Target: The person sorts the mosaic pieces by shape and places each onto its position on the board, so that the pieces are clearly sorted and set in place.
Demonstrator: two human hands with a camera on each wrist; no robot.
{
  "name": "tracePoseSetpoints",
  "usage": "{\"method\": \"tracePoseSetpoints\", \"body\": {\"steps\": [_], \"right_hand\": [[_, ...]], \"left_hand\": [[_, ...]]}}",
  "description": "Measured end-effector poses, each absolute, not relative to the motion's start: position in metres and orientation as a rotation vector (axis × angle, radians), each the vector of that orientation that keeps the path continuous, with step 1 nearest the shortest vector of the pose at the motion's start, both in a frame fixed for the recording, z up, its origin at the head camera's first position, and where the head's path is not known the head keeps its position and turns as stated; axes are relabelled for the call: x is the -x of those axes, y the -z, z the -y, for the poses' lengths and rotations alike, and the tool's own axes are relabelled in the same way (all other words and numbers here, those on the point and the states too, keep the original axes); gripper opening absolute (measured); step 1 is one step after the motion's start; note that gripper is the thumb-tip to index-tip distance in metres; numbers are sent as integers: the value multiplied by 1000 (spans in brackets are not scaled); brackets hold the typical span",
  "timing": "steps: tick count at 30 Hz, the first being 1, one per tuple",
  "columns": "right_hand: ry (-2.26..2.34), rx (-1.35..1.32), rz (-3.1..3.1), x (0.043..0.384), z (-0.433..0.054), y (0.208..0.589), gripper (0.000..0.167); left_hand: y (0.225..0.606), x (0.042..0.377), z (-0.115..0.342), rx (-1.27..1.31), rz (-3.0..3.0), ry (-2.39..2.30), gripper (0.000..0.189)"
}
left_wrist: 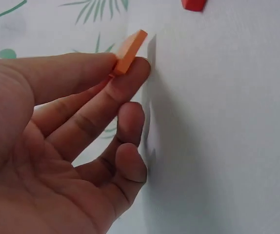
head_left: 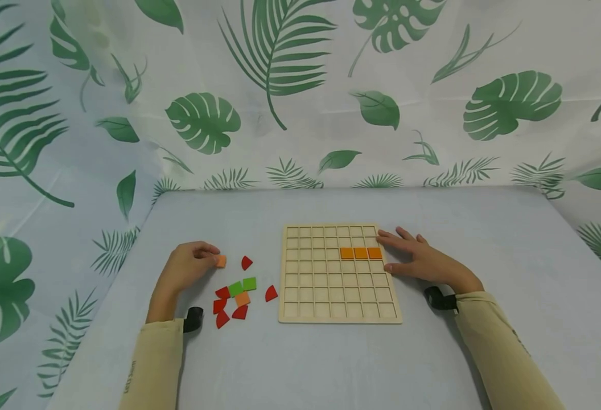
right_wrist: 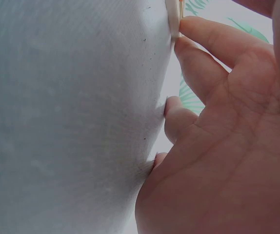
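Note:
Between thumb and fingers, my left hand [head_left: 190,266] pinches an orange square tile [left_wrist: 130,51], tilted on edge in the left wrist view. It is at the left of the table, just beyond a loose group of tiles. My right hand [head_left: 425,263] lies with fingers spread at the right edge of the wooden grid board [head_left: 305,295], its fingertips right at the rim. Three orange tiles [head_left: 361,253] sit side by side in one row of the board, reaching its right edge. In the right wrist view the fingertips [right_wrist: 191,24] meet the board's edge.
Left of the board lie two green squares [head_left: 249,283], another orange square [head_left: 242,299] and several red quarter-round pieces [head_left: 271,293]. A leaf-print cloth [head_left: 300,142] hangs behind the table. Each wrist carries a black camera [head_left: 193,319].

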State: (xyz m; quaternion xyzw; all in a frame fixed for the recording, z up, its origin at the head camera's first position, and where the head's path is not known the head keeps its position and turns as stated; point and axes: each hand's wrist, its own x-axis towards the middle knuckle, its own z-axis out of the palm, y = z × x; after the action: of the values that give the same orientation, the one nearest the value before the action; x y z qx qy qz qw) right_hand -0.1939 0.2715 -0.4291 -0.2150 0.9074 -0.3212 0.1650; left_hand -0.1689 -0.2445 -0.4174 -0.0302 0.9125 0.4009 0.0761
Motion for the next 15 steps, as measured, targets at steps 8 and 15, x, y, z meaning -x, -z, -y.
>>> {"method": "tracePoseSetpoints", "body": {"steps": [8, 15], "right_hand": [[916, 611, -2586, 193, -272, 429, 82], [910, 618, -2587, 195, -273, 430, 81]], "left_hand": [[415, 171, 238, 284, -2527, -1531, 32], [408, 171, 227, 217, -2466, -1676, 37]]}}
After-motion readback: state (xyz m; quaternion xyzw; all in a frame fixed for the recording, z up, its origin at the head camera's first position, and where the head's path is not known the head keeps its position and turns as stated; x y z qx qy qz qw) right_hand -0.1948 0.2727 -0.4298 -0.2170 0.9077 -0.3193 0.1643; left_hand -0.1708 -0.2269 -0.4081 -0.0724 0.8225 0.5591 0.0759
